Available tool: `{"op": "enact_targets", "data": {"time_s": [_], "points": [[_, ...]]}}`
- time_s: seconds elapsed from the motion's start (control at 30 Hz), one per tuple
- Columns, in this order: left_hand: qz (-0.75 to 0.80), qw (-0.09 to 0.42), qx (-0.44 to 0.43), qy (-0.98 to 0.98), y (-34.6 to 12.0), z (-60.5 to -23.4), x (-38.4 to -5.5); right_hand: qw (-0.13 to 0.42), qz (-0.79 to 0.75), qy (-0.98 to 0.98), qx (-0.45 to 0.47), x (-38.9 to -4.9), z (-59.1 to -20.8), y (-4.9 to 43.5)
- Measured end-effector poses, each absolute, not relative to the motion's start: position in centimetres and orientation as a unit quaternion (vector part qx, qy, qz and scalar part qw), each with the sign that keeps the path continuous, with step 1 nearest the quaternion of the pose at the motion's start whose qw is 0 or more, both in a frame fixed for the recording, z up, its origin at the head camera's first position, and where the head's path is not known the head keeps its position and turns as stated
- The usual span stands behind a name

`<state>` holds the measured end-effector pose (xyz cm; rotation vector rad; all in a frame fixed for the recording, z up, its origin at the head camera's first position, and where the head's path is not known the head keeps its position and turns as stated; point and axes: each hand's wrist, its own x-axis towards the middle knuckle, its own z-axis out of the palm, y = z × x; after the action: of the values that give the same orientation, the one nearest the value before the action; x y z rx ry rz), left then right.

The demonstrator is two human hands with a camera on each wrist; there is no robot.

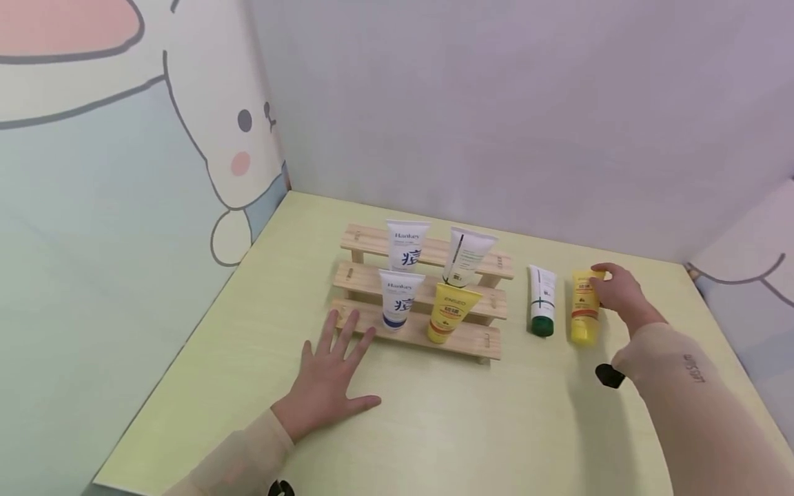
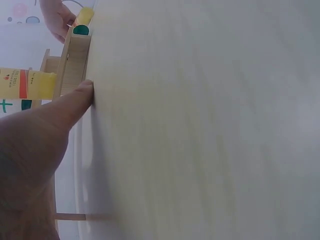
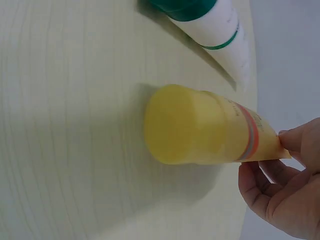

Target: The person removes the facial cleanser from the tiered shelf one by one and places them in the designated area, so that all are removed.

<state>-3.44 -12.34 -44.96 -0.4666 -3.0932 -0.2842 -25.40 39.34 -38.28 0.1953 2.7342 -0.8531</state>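
My right hand (image 1: 617, 289) pinches the flat end of a yellow tube (image 1: 584, 310) between thumb and fingers. In the right wrist view, this yellow tube (image 3: 215, 127) shows its round cap toward the camera, with a shadow on the table below. Just left of it, a white tube with a green cap (image 1: 542, 300) lies on the table. My left hand (image 1: 329, 382) rests on the table with fingers spread, fingertips at the front edge of a stepped wooden rack (image 1: 366, 238). On its lowest step stand a white tube with a blue cap (image 1: 398, 300) and another yellow tube (image 1: 449, 313).
Higher on the rack stand a white tube with blue lettering (image 1: 407, 244) and a white tube with green print (image 1: 466, 256), tilted to the right. Behind the table (image 1: 471, 427) rises a pale wall (image 1: 496, 124); a cartoon-printed wall (image 1: 124, 241) borders the left side.
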Motion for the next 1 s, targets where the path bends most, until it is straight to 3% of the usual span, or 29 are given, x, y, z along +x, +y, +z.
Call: {"op": "enact_targets", "data": {"time_s": [0.3, 0.63, 1.0], "points": [[-0.1, 0.032, -0.164, -0.981, -12.0, -45.1, -3.2, 0.101, -0.284, 0.942, 0.147, -24.1, -40.1, 38.7], [-0.097, 0.023, -0.156, -0.983, -12.1, -44.7, -3.1, 0.105, -0.27, 0.946, 0.144, -23.2, -39.7, 39.4], [-0.094, 0.021, -0.151, -0.984, -12.3, -44.8, -3.2, -0.002, -0.384, 0.921, 0.073, -20.5, -37.3, 38.1]]}}
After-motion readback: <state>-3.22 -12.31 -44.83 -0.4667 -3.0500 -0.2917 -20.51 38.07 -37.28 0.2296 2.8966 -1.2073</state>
